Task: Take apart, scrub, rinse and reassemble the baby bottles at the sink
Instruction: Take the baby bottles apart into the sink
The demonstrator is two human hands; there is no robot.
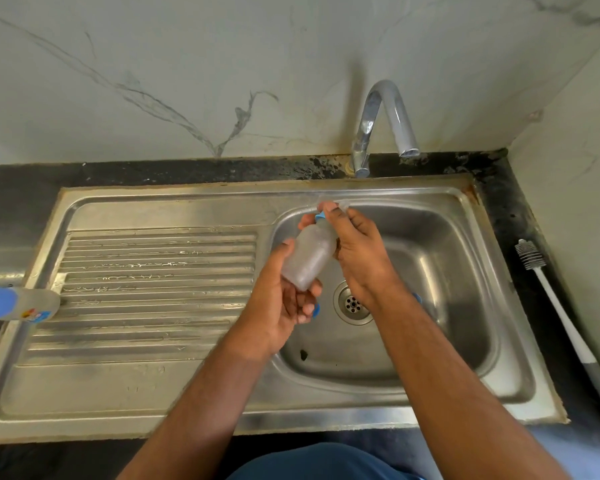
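- Stainless sink unit (187,386) set in dark stone counter (21,188); ribbed drainboard (153,289) on its left half, basin (465,271) on its right half w/ drain (353,303) near basin centre.
- Chrome tap (381,123) at back edge, spout over basin's far rim; no water running.
- Wall behind + at right: pale marble-look panels (153,64), grey veins; grime along back edge of counter.
- Baby bottle (310,254), frosted clear, held tilted over basin's left side, neck toward the tap.
- Left hand (284,299) wrapped round bottle's base, fingers curled under it.
- Right hand (357,247) pinching the clear top piece at bottle's neck; blue ring just visible there.
- Second bottle w/ blue part (18,303) lying at drainboard's left edge.
- Bottle brush (555,306), white handle, lying along counter's right edge.
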